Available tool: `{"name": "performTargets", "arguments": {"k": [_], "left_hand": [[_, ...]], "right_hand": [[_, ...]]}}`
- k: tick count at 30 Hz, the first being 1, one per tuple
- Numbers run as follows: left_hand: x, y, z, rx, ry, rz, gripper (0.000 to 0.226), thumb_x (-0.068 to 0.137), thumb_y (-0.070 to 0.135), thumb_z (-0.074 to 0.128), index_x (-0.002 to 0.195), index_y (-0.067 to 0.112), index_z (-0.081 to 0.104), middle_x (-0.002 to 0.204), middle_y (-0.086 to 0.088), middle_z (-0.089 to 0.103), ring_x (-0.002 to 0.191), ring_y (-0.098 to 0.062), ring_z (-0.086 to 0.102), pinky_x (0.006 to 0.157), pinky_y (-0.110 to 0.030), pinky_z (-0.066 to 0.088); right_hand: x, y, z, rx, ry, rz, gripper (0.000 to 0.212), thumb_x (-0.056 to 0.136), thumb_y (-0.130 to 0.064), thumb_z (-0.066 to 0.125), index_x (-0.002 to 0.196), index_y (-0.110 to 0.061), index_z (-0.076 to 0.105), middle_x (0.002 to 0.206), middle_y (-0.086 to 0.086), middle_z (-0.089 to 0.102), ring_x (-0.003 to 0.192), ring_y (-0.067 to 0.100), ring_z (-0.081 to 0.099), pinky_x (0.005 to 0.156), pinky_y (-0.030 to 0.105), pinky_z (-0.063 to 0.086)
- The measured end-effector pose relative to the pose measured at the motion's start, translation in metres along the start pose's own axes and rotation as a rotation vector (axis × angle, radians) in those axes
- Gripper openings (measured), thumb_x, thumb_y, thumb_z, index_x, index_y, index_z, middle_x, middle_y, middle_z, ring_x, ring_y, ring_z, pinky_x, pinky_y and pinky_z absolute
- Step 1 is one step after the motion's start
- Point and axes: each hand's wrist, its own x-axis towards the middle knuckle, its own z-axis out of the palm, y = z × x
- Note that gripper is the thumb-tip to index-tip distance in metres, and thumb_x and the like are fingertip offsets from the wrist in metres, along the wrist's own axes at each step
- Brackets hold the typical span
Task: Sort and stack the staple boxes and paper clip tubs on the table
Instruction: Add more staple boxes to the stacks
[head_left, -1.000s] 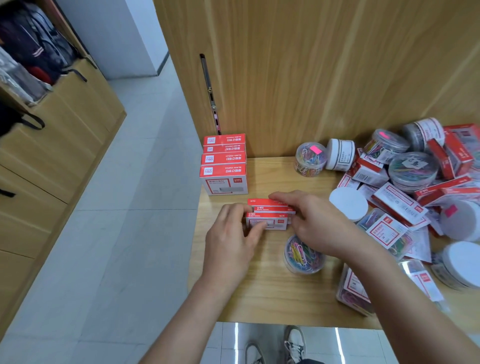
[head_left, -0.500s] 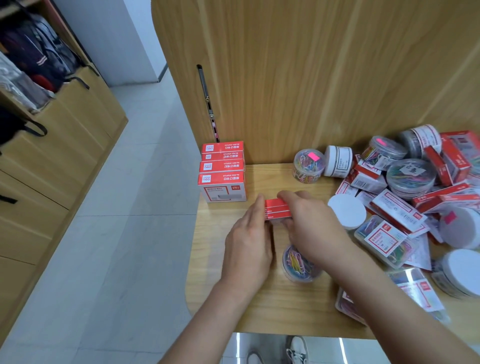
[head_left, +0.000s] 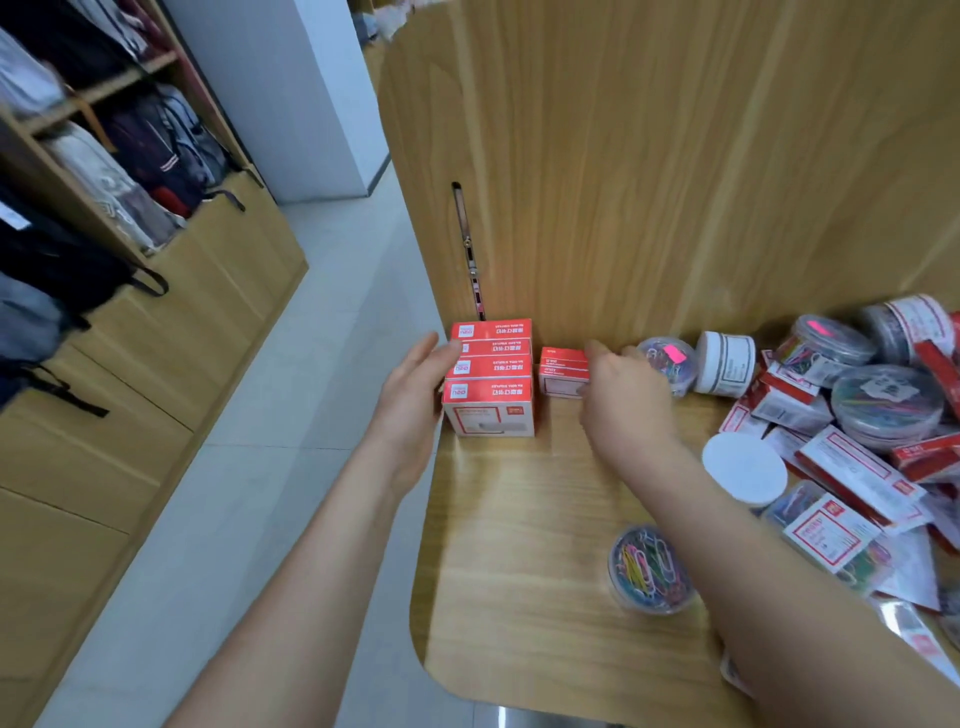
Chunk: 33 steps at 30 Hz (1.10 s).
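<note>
Now, your left hand (head_left: 415, 400) lies flat, fingers straight, against the 9 o'clock side of the block of red staple boxes (head_left: 491, 374). That block sits at 11 o'clock on the table (head_left: 519, 597), against the wooden wall (head_left: 675, 182). Just at its 3 o'clock stand 2 small boxes (head_left: 560, 370), stacked; your right hand (head_left: 628, 405) grips them with curled fingers. A clear tub of paper clips (head_left: 652, 569) stands at 6 o'clock of that hand. A loose pile of tubs and boxes (head_left: 857, 415) fills the table's 3 o'clock side.
</note>
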Motion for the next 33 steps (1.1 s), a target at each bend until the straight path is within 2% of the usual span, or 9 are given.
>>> {"name": "performTargets", "arguments": {"k": [3, 6, 10, 13, 16, 20, 26, 29, 33], "left_hand": [[0.010, -0.009, 0.009, 0.062, -0.024, -0.028, 0.039, 0.094, 0.033, 0.056, 0.132, 0.023, 0.053, 0.105, 0.001, 0.072, 0.087, -0.013, 0.070, 0.072, -0.028, 0.050], [0.010, -0.011, 0.019, 0.153, 0.047, 0.019, 0.016, 0.099, 0.034, 0.046, 0.107, 0.037, 0.060, 0.093, 0.008, 0.072, 0.082, -0.010, 0.070, 0.070, -0.026, 0.049], [0.011, -0.011, 0.023, 0.202, 0.076, 0.070, 0.020, 0.102, 0.032, 0.039, 0.109, 0.032, 0.058, 0.095, 0.005, 0.070, 0.084, -0.009, 0.068, 0.067, -0.022, 0.048], [0.012, -0.012, 0.022, 0.261, 0.064, 0.081, 0.023, 0.103, 0.032, 0.037, 0.109, 0.027, 0.059, 0.099, 0.000, 0.072, 0.087, -0.013, 0.069, 0.068, -0.024, 0.049], [0.013, -0.013, 0.021, 0.307, 0.062, 0.074, 0.025, 0.103, 0.033, 0.037, 0.110, 0.025, 0.059, 0.101, -0.002, 0.072, 0.088, -0.014, 0.070, 0.075, -0.027, 0.052], [0.013, -0.013, 0.019, 0.370, 0.069, 0.144, 0.027, 0.100, 0.036, 0.042, 0.122, 0.025, 0.052, 0.110, 0.004, 0.067, 0.098, -0.013, 0.066, 0.087, -0.033, 0.052], [-0.005, -0.018, 0.018, 1.109, 0.031, 0.544, 0.083, 0.074, 0.059, 0.067, 0.145, 0.034, 0.030, 0.157, -0.004, 0.020, 0.142, -0.025, 0.018, 0.115, -0.040, 0.022], [-0.003, -0.024, 0.019, 1.270, -0.007, 0.505, 0.096, 0.072, 0.058, 0.071, 0.149, 0.032, 0.020, 0.160, -0.006, 0.006, 0.144, -0.027, 0.010, 0.114, -0.040, 0.022], [0.002, -0.026, 0.020, 1.339, 0.011, 0.524, 0.093, 0.076, 0.055, 0.069, 0.151, 0.029, 0.018, 0.160, -0.008, 0.007, 0.144, -0.028, 0.012, 0.113, -0.039, 0.024]], "right_hand": [[0.005, -0.004, 0.001, 0.052, 0.027, 0.004, 0.026, 0.083, -0.002, 0.059, 0.106, -0.010, 0.053, 0.099, 0.016, 0.064, 0.091, 0.037, 0.061, 0.062, 0.034, 0.034], [0.009, 0.001, 0.006, 0.501, 0.008, 0.107, 0.039, 0.081, -0.001, 0.054, 0.119, -0.010, 0.058, 0.109, 0.011, 0.068, 0.103, 0.031, 0.061, 0.081, 0.035, 0.048], [0.007, 0.001, -0.005, 1.319, -0.181, 0.387, 0.055, 0.085, 0.006, 0.051, 0.138, -0.007, 0.040, 0.128, 0.010, 0.058, 0.117, 0.024, 0.056, 0.106, 0.041, 0.040], [0.007, -0.002, -0.009, 1.487, -0.230, 0.479, 0.060, 0.085, 0.007, 0.050, 0.142, -0.006, 0.034, 0.130, 0.012, 0.055, 0.120, 0.027, 0.054, 0.109, 0.044, 0.036], [0.005, -0.001, -0.015, 1.451, -0.212, 0.464, 0.063, 0.084, 0.008, 0.049, 0.143, -0.007, 0.032, 0.130, 0.008, 0.054, 0.118, 0.025, 0.054, 0.108, 0.041, 0.038], [-0.009, 0.011, -0.040, 1.105, -0.134, 0.282, 0.050, 0.087, 0.000, 0.052, 0.133, -0.019, 0.046, 0.117, -0.004, 0.059, 0.095, 0.008, 0.060, 0.078, 0.021, 0.047], [-0.022, 0.018, -0.048, 0.412, -0.130, -0.031, 0.043, 0.085, -0.009, 0.052, 0.126, -0.022, 0.058, 0.092, -0.001, 0.067, 0.099, 0.024, 0.063, 0.079, 0.029, 0.045], [-0.015, 0.005, -0.032, 0.378, -0.198, 0.042, 0.050, 0.085, -0.007, 0.050, 0.135, -0.012, 0.049, 0.123, 0.012, 0.063, 0.116, 0.031, 0.056, 0.091, 0.034, 0.043], [-0.009, -0.006, -0.017, 0.597, -0.091, 0.157, 0.045, 0.081, -0.002, 0.049, 0.124, -0.010, 0.058, 0.115, 0.008, 0.068, 0.113, 0.026, 0.058, 0.084, 0.024, 0.041]]}}
